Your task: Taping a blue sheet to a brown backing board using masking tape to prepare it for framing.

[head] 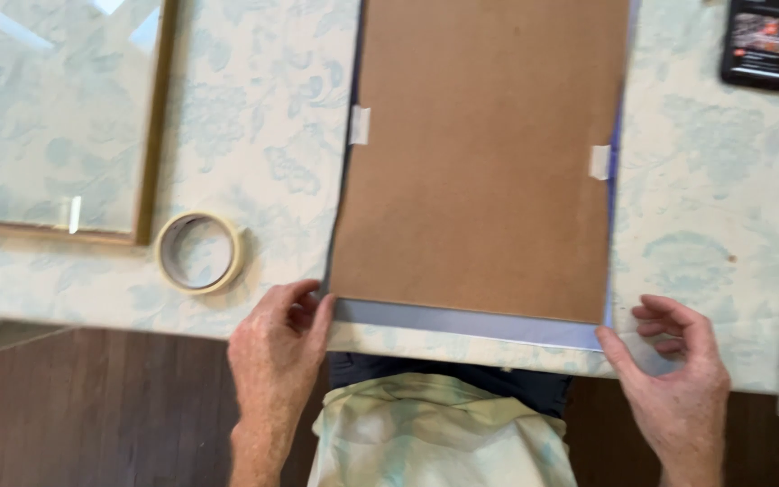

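A brown backing board lies flat on a blue sheet whose edge shows along the near side. Small pieces of pale tape hold the board at its left edge and right edge. My left hand rests at the near left corner, fingertips touching the blue sheet's corner. My right hand touches the near right corner with its thumb and fingers loosely curled. Neither hand holds anything.
A roll of masking tape lies left of the board. A gold picture frame with glass sits at the far left. A dark phone lies at the top right. The floral tablecloth ends at the near table edge above a dark wood floor.
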